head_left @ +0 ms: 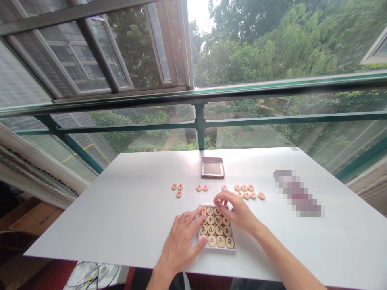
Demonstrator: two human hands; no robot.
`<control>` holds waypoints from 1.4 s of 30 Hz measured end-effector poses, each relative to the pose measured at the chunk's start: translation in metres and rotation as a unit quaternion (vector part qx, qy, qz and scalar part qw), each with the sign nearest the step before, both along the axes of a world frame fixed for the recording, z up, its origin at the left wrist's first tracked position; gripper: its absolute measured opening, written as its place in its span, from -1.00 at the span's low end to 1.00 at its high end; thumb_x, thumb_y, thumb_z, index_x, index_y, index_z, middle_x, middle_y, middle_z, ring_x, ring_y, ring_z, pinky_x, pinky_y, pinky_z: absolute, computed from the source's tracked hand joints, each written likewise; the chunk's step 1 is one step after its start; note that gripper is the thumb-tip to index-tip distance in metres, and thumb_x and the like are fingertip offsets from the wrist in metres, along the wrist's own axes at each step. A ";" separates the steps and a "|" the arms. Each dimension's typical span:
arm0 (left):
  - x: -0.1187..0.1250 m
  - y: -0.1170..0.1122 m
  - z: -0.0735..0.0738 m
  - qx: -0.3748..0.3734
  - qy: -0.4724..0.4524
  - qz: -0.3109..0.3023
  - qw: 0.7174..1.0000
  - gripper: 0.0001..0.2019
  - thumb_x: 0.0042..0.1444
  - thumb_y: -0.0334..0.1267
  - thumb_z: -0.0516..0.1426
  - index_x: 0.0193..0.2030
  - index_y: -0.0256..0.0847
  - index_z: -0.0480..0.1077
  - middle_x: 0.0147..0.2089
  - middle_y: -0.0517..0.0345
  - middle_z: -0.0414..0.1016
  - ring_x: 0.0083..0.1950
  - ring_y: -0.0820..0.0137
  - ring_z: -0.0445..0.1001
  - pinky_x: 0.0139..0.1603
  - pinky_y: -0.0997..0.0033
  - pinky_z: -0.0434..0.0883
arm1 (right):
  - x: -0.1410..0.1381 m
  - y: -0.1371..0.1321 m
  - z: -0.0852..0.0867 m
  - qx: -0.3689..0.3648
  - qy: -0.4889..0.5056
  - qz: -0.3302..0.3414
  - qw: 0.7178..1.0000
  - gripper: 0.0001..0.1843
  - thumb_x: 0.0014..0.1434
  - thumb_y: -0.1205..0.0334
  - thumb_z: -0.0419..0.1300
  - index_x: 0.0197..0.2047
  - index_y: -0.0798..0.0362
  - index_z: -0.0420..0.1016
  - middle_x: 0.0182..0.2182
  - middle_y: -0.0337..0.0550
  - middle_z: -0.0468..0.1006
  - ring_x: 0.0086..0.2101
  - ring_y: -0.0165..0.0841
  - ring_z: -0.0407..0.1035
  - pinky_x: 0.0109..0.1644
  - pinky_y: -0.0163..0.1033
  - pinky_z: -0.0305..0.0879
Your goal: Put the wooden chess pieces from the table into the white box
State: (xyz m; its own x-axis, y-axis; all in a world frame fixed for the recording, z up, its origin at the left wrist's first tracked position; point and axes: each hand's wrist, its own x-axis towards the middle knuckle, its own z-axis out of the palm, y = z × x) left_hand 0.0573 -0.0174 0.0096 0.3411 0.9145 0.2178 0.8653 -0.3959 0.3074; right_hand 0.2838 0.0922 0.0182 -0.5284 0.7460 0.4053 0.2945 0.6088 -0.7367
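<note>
A shallow white-edged box point(219, 249) lies on the table in front of me, filled with rows of round wooden xiangqi pieces point(219, 230). Most carry black characters; a piece at the top left is red. My left hand point(183, 241) rests along the box's left side, fingers spread over the edge and thumb on the lower left corner. Above the box's top right corner, my right hand point(238, 209) pinches a xiangqi piece point(217, 201), mostly covered by the fingers. Several red-character pieces point(244, 188) lie loose beyond the right hand.
A box lid point(213, 176) lies farther back on the white table point(127, 217). More red pieces point(179, 194) sit in small groups at left and centre. A blurred object point(298, 193) is at right. Window railing point(199, 125) stands behind; cables point(93, 274) lie below left.
</note>
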 end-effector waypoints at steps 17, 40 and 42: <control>0.001 0.000 -0.002 0.023 -0.009 -0.001 1.000 -0.51 0.32 -0.02 0.06 0.36 0.01 0.21 0.41 0.12 0.21 0.24 0.16 0.30 0.19 0.04 0.35 | -0.001 -0.001 0.000 -0.006 0.032 -0.002 0.999 -0.87 0.37 0.20 0.08 -0.12 -0.04 0.46 -0.21 -0.14 0.52 -0.24 -0.32 0.47 -0.02 -0.10 0.50; 0.001 0.000 -0.002 0.025 -0.002 0.002 1.000 -0.53 0.31 -0.03 0.06 0.34 0.01 0.24 0.42 0.13 0.20 0.24 0.15 0.31 0.17 0.01 0.37 | -0.001 0.000 -0.003 -0.014 0.021 0.017 1.000 -0.84 0.35 0.28 0.10 -0.09 -0.05 0.50 -0.18 -0.13 0.52 -0.26 -0.34 0.47 -0.15 -0.18 0.49; 0.001 0.000 -0.002 0.022 -0.005 0.003 1.000 -0.55 0.32 -0.04 0.06 0.32 0.02 0.26 0.43 0.14 0.17 0.23 0.16 0.32 0.16 0.01 0.37 | 0.000 0.000 -0.003 -0.009 0.016 0.013 1.000 -0.84 0.34 0.29 0.11 -0.09 -0.06 0.50 -0.19 -0.14 0.52 -0.26 -0.33 0.46 -0.15 -0.17 0.47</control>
